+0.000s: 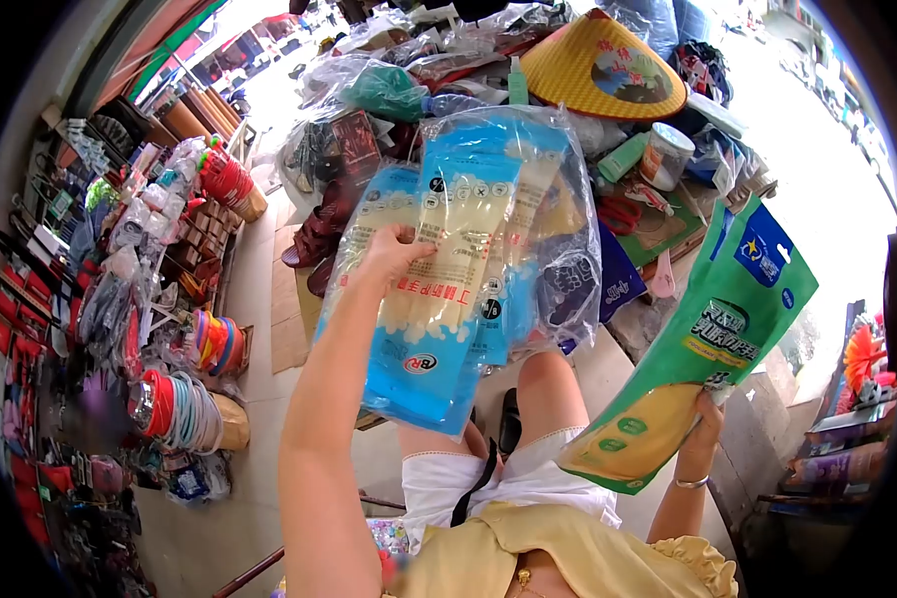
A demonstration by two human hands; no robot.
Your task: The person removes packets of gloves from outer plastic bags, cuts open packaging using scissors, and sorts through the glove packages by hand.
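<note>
My left hand (399, 254) has its fingers closed on a blue and clear packet of gloves (448, 269), with pale gloves showing through the plastic. More blue glove packets (384, 194) lie beside and behind it, and a clear plastic bag (568, 269) sits around them on the right. In my right hand (706, 424) is a green packet of gloves (708, 339), gripped by its lower right edge and tilted. Yellow gloves show through its window. Part of the right hand's fingers is hidden behind the packet.
Beyond the packets rises a heap of bagged goods with a yellow conical hat (608, 70), a white tub (666, 154), red-handled scissors (620, 212) and dark red shoes (324, 234). Coiled cords (184, 414) and crowded shelves line the left. A pink spoon (663, 274) lies right of the heap.
</note>
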